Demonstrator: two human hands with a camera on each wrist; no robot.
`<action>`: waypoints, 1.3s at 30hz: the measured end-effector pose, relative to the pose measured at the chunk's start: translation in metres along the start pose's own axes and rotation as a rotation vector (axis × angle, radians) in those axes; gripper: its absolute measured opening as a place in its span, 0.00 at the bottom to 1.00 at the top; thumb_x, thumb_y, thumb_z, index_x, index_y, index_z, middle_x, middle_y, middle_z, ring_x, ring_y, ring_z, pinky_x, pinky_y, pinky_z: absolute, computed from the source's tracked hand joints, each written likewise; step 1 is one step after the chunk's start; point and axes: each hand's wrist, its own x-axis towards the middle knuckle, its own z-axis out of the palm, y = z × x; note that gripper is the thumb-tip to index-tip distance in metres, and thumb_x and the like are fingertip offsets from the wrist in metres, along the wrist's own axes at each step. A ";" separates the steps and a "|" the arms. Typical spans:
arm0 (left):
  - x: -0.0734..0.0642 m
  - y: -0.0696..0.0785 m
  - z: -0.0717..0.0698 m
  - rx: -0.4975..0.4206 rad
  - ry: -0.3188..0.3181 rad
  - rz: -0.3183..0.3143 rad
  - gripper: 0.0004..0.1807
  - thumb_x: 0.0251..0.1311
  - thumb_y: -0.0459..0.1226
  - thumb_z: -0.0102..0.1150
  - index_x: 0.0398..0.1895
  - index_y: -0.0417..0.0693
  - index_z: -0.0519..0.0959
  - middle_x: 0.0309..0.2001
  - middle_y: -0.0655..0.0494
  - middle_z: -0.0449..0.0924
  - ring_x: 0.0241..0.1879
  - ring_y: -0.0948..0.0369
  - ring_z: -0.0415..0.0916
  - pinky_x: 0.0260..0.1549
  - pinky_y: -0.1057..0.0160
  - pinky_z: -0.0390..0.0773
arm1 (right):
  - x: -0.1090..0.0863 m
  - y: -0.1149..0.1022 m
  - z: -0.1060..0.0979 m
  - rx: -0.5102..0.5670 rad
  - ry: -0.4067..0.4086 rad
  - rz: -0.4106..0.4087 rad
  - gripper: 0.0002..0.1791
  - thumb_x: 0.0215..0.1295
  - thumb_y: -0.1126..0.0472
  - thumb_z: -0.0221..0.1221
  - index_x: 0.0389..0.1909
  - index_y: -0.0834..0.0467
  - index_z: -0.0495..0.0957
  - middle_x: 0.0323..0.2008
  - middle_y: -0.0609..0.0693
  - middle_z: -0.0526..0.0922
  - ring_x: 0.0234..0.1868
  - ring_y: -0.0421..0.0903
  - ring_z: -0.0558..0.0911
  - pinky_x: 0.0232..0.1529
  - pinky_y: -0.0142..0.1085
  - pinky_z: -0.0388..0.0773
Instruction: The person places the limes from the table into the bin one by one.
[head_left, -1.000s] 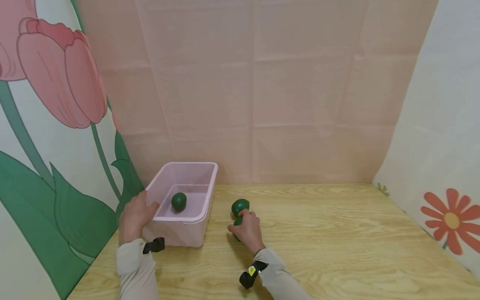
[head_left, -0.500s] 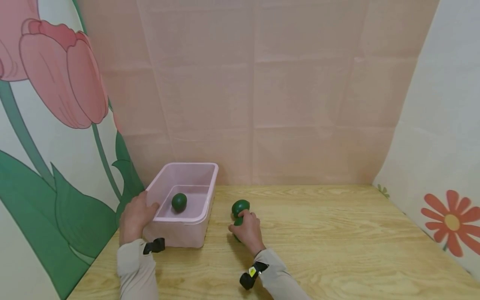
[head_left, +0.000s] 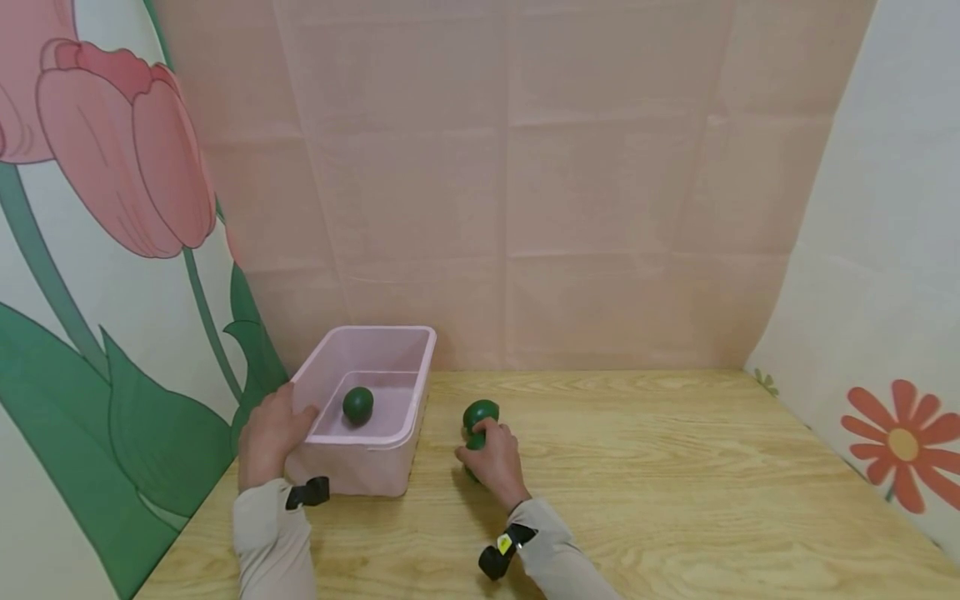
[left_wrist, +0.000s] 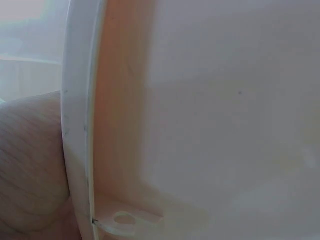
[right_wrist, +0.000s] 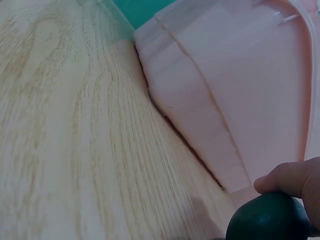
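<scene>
My left hand (head_left: 273, 429) grips the left near corner of a pink plastic box (head_left: 416, 429), its thumb over the rim. In the left wrist view the box wall (left_wrist: 225, 125) fills most of the picture. Inside the box lies one smooth dark green fruit (head_left: 358, 405). To the right of the box, my right hand (head_left: 497, 462) pinches a second dark green fruit (right_wrist: 270, 217) between thumb and fingers, low over the table. A third green fruit (head_left: 481, 412) sits just beyond that hand, right at its fingertips. The held fruit is partly hidden by the hand.
The wood-grain table (head_left: 637, 483) runs back to a pink cloth backdrop (head_left: 600, 183). A tulip-printed panel (head_left: 127, 150) borders the left side, close by the box. On the right stands a white panel (head_left: 885, 275) with a printed red flower.
</scene>
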 end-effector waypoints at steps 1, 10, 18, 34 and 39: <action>0.000 0.000 0.000 0.000 0.000 0.000 0.30 0.67 0.42 0.50 0.65 0.29 0.65 0.56 0.26 0.73 0.50 0.33 0.75 0.46 0.33 0.73 | 0.000 0.000 0.000 0.002 0.002 -0.005 0.23 0.52 0.60 0.73 0.46 0.67 0.78 0.42 0.62 0.76 0.43 0.58 0.79 0.37 0.49 0.82; 0.001 -0.001 0.002 0.004 -0.002 -0.007 0.30 0.67 0.42 0.50 0.65 0.29 0.65 0.56 0.26 0.73 0.50 0.34 0.75 0.45 0.34 0.74 | 0.000 0.001 0.002 0.017 0.020 -0.037 0.23 0.52 0.59 0.73 0.45 0.67 0.78 0.41 0.62 0.78 0.42 0.59 0.81 0.35 0.49 0.83; 0.002 -0.002 0.001 0.003 -0.006 -0.004 0.30 0.67 0.42 0.50 0.65 0.29 0.65 0.56 0.26 0.73 0.50 0.34 0.75 0.46 0.34 0.73 | 0.001 0.000 0.002 0.015 0.036 -0.031 0.23 0.52 0.58 0.73 0.46 0.66 0.78 0.40 0.61 0.78 0.41 0.56 0.81 0.35 0.48 0.82; 0.000 0.000 0.000 0.002 0.001 -0.003 0.29 0.67 0.41 0.50 0.64 0.29 0.65 0.55 0.26 0.74 0.49 0.34 0.75 0.45 0.34 0.74 | 0.000 -0.003 0.001 0.049 0.026 -0.035 0.24 0.55 0.56 0.70 0.47 0.67 0.78 0.42 0.61 0.77 0.41 0.55 0.81 0.36 0.48 0.82; 0.000 0.000 0.000 -0.001 0.001 -0.001 0.29 0.67 0.42 0.50 0.64 0.29 0.65 0.56 0.26 0.74 0.50 0.34 0.75 0.45 0.34 0.74 | 0.000 -0.002 0.002 0.053 0.019 -0.009 0.24 0.56 0.54 0.69 0.48 0.65 0.78 0.42 0.60 0.77 0.41 0.54 0.81 0.35 0.46 0.82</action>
